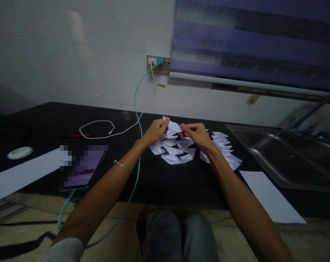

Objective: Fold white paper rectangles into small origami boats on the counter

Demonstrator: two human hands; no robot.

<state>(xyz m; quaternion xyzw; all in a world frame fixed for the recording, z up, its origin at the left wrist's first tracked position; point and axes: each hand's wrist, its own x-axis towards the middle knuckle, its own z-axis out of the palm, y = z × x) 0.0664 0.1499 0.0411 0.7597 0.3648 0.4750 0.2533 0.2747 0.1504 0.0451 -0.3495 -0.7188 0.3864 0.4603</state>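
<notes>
Both my hands hold one folded white paper boat (173,126) just above the black counter. My left hand (156,131) pinches its left end between thumb and fingers. At its right end, my right hand (197,134) grips with thumb and forefinger. Beneath and in front of the hands lies a cluster of folded paper boats (172,159). A second group of paper boats (227,154) sits in a row to the right, partly hidden behind my right forearm.
A steel sink (271,156) is set in the counter at right, with a blank paper sheet (271,196) before it. On the left are a tablet (85,171), a paper strip (31,171), a white round object (20,153), a red pen (79,135) and a white cable (124,131). A teal cable (138,174) crosses the counter.
</notes>
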